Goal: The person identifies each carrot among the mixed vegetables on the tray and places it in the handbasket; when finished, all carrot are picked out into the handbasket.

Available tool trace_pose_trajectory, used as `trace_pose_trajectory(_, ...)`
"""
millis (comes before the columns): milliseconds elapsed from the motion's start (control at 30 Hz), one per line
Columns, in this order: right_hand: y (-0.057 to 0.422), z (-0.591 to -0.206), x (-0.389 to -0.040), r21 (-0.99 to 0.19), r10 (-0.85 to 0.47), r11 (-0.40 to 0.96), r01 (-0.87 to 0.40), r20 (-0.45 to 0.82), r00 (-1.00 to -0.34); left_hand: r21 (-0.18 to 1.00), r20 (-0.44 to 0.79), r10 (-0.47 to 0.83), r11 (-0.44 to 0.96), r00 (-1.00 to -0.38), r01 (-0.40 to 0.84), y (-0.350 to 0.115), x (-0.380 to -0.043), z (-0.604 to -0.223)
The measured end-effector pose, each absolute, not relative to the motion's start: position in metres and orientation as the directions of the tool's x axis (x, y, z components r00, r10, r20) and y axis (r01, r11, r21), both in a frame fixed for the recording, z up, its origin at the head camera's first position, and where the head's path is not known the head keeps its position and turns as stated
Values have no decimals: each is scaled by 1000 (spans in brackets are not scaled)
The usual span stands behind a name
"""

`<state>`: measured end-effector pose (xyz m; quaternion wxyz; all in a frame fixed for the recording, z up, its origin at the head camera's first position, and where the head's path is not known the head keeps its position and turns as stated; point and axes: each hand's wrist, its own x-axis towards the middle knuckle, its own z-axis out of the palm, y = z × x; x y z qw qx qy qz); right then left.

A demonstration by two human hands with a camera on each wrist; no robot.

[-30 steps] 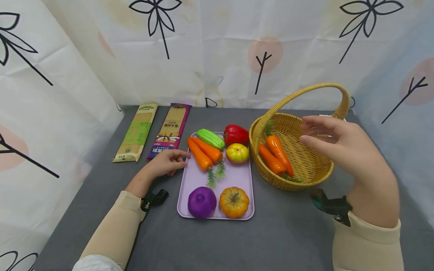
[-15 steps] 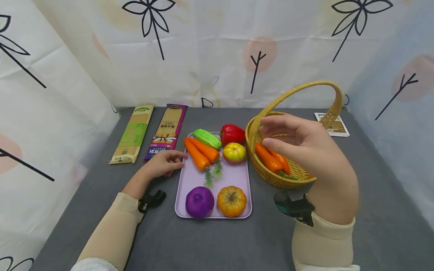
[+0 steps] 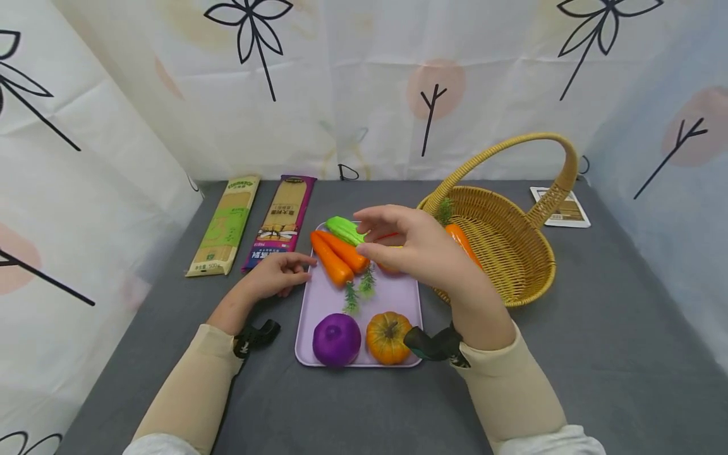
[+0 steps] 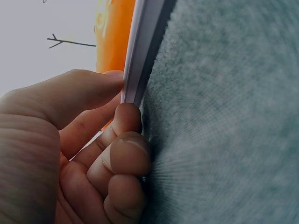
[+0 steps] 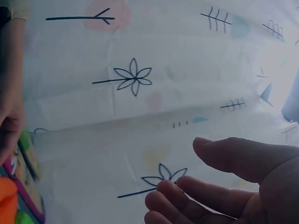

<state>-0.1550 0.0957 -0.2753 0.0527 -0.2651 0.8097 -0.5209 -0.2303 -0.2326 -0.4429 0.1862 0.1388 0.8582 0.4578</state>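
Note:
A lilac tray [image 3: 392, 297] lies on the grey table with two carrots [image 3: 335, 256], a green vegetable [image 3: 344, 229], a purple onion [image 3: 337, 339] and a small pumpkin [image 3: 389, 338]. My left hand [image 3: 279, 273] rests at the tray's left edge. In the left wrist view its thumb and curled fingers [image 4: 126, 116] pinch the tray rim [image 4: 140, 51]. My right hand [image 3: 370, 235] hovers over the tray's far end with relaxed, spread fingers and holds nothing. It hides most of a red pepper and a yellow fruit. The right wrist view shows its palm [image 5: 180, 163] empty.
A wicker basket [image 3: 512, 253] with a tall handle stands right of the tray, with a carrot [image 3: 463, 243] inside. Two long pasta packets, one green [image 3: 224, 224] and one purple [image 3: 279, 221], lie left of the tray. A small card [image 3: 560, 208] sits at the back right. Cloth walls surround the table.
My right hand has moved left from above the basket to above the tray's far end, still empty. The left hand has stayed at the tray's edge.

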Motion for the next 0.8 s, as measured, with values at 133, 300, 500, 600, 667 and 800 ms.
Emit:
trace_pose_trajectory(133,85,-290,-172,-875,-488,366,-317,111,-866,834,-202,403,548,-893,59,-232,-231,-443)
trace_pose_trajectory(300,72,-308,-189,-875,-474,417,-245,20,-880,830,-207,401,555,-892,56,-231,-230,-441)
trace_pose_trajectory(500,58,-330,-202,-840,-445,522,-148,-120,-888,827,-213,398,560,-892,52,-231,-229,-441)
trace_pose_trajectory(600,54,-341,-206,-793,-442,593,-138,-177,-880,824,-220,399,564,-890,49,-230,-229,-441)
trace_pose_trajectory(667,52,-347,-208,-764,-443,629,-142,-202,-874,824,-220,402,564,-889,51,-230,-230,-441)
trace_pose_trajectory(800,49,-357,-211,-714,-456,678,-176,-220,-862,829,-204,410,555,-889,66,-230,-230,-441)
